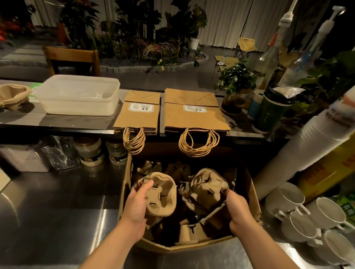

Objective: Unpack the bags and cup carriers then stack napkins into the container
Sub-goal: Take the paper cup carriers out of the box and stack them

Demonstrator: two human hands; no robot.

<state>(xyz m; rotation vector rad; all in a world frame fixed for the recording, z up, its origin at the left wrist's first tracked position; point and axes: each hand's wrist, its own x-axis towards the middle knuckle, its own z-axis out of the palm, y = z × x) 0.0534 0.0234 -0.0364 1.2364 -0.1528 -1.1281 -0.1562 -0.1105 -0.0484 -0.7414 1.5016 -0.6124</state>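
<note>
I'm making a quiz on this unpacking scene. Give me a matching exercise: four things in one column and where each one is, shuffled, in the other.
Things:
1. plastic container
2. paper bags
3. white mugs
4. cup carrier in the left hand

Places:
A. flat in two stacks on the raised shelf, handles hanging over the edge
B. over the open cardboard box
C. on the raised shelf, left of the bags
D. on the steel counter, right of the box

Pairs: 1-C, 2-A, 3-D, 4-B
</note>
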